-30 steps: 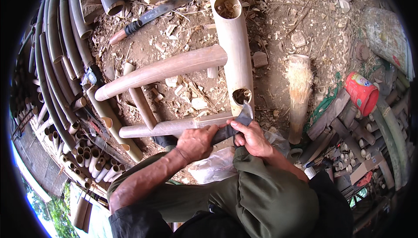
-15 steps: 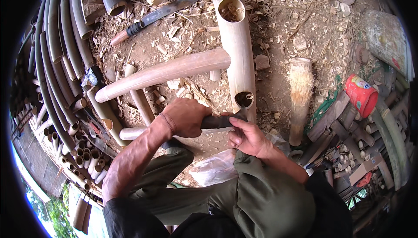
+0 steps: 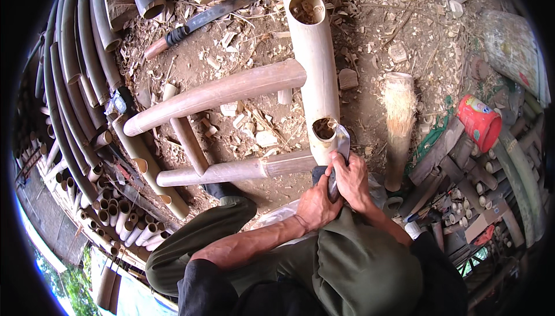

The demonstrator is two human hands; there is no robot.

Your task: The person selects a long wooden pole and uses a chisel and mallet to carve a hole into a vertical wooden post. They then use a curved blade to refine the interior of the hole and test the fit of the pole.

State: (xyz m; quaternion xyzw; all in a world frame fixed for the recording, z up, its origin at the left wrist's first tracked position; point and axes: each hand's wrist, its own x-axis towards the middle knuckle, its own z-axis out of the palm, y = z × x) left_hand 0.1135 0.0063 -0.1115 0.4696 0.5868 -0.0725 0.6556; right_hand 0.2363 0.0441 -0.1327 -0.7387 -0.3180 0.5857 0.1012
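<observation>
A thick pale bamboo post (image 3: 315,67) lies on the dirt with a hole near each end. Two thinner bamboo poles are stuck into it from the left, the upper pole (image 3: 219,93) and the lower pole (image 3: 231,171). A knife blade (image 3: 343,143) stands at the edge of the post's lower hole (image 3: 325,128). My right hand (image 3: 351,180) grips the knife handle just below the blade. My left hand (image 3: 315,203) is wrapped around the same handle from the left, touching the right hand. My knees rise below both hands.
A long machete (image 3: 205,16) lies at the top. A wooden club (image 3: 399,119) lies right of the post, and a red can (image 3: 480,122) beyond it. Curved bamboo poles (image 3: 75,84) are stacked on the left, short cut tubes (image 3: 115,217) at lower left. Wood chips cover the ground.
My left hand swung out left over the lower pole half a second ago and has come back beside the right hand. The blade now points up at the lower hole.
</observation>
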